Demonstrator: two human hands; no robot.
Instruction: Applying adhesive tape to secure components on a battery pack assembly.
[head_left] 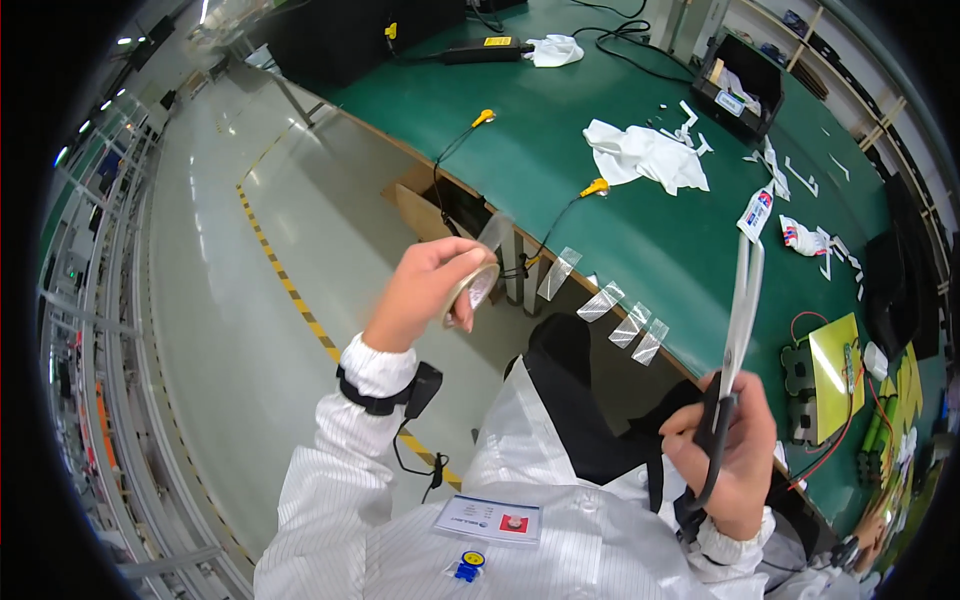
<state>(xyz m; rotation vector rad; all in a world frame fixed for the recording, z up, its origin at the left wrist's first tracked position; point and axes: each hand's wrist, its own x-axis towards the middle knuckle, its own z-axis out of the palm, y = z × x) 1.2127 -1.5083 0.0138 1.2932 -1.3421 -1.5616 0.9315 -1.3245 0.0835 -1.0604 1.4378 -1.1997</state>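
Nearby, tape strips (pixel 613 300) line the green table (pixel 560 180) edge.

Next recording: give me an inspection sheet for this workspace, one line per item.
Surface: green bench mat, cut tape strips stuck along its near edge.
Job's things: clear tape roll in left hand; scissors, blades up, in right hand.
Clutter: white cloths, paper scraps, black bin, yellow board with green cells.
Hands: left hand and right hand both gripping, raised in front of the bench.
Cables: black leads with yellow clips; red wires by the board.
Surroundings: grey floor with striped line, racks at left.
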